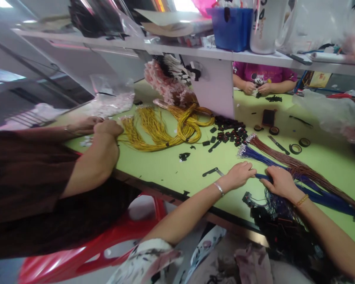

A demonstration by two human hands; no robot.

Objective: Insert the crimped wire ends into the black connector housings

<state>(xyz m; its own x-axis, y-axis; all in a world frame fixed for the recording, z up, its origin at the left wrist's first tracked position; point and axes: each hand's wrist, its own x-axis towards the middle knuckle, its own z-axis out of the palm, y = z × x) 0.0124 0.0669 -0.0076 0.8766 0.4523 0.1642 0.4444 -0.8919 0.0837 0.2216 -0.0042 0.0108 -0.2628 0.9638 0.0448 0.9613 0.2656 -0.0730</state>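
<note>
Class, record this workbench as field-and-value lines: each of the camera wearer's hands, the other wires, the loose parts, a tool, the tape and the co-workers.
Left hand: fingertips at the blue wires; grip unclear
Right hand: thumb and fingers about the blue wires
Other wires: brown bundle beside the blue; yellow bundle farther left
Loose parts: black connectors scattered between yellow and brown bundles
Tool: black-handled knife, left of the left hand
Tape: black roll beyond the brown bundle
Co-workers: one's hand beside the yellow bundle; another's hand across the table
</note>
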